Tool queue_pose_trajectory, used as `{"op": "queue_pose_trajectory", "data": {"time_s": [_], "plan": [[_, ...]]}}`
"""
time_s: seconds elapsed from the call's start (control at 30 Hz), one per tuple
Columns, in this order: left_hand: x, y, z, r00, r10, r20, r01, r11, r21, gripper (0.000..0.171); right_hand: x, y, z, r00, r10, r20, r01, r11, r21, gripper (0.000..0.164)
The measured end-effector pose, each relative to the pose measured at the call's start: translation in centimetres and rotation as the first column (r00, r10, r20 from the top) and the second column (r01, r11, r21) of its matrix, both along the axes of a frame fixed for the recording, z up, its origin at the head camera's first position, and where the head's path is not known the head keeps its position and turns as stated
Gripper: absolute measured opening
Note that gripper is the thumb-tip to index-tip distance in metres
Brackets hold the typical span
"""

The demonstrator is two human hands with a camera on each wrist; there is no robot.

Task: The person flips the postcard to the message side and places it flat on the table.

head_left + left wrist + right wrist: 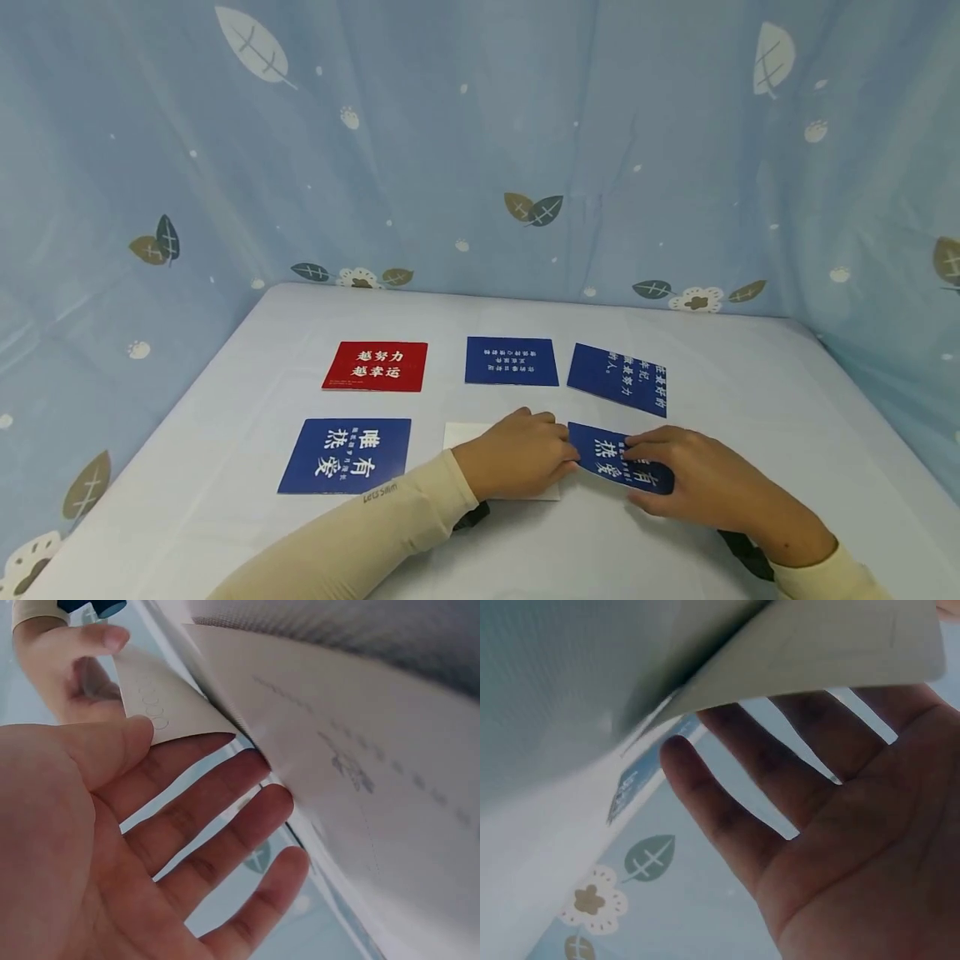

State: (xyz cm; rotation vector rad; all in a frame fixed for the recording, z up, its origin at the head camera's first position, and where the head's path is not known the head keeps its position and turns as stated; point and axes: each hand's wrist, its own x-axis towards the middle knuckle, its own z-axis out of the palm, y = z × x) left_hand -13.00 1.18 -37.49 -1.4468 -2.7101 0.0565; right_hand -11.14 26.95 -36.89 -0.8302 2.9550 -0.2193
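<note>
Presently pinched at both ends: blue card [604, 458], between left hand [517, 457] at one edge and right hand [693, 471] at the other, with white card [462, 432] partly hidden by the left grip and second blue card [603, 375] beyond the right. Foreseeable faults: creasing from uneven inward pressure, slipping from too light a fingertip hold, or nudging of the white card from a low sweep of the left hand.

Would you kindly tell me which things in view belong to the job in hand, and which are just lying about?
Job in hand:
- held blue card, between left hand and right hand
- probably the white card, partly hidden by the left hand

Seemingly just lying about, no fingers on them:
- red card
- near-left blue card
- far-middle blue card
- far-right blue card
</note>
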Motion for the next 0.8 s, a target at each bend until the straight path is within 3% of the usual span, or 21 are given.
{"op": "queue_pose_trajectory", "data": {"time_s": [0.27, 0.43, 0.6, 0.7, 0.8], "plan": [[0.0, -0.1, 0.0, 1.0, 0.007, -0.007, -0.007, 1.0, 0.013, 0.027, 0.0, 0.3, 0.9, 0.989, -0.09, 0.117, 0.09, 0.996, 0.011, 0.029], [-0.1, -0.1, 0.0, 1.0, 0.014, 0.001, -0.014, 1.0, 0.012, 0.027, -0.2, 1.0, 1.4, 0.978, -0.093, 0.184, 0.095, 0.995, -0.002, 0.023], [0.0, 0.0, -0.1, 0.996, 0.047, 0.08, -0.05, 0.998, 0.039, 0.027, -0.4, 2.0, 2.0, 0.963, -0.125, 0.237, 0.126, 0.992, 0.007, 0.018], [0.0, 0.0, -0.1, 0.992, 0.061, 0.113, -0.067, 0.996, 0.052, 0.027, -0.5, 2.8, 2.2, 0.964, -0.102, 0.247, 0.109, 0.994, -0.017, 0.016], [0.1, 0.0, -0.1, 0.995, 0.058, 0.087, -0.062, 0.997, 0.042, 0.027, -0.5, 3.2, 2.2, 0.968, -0.059, 0.243, 0.074, 0.996, -0.052, 0.015]]}}
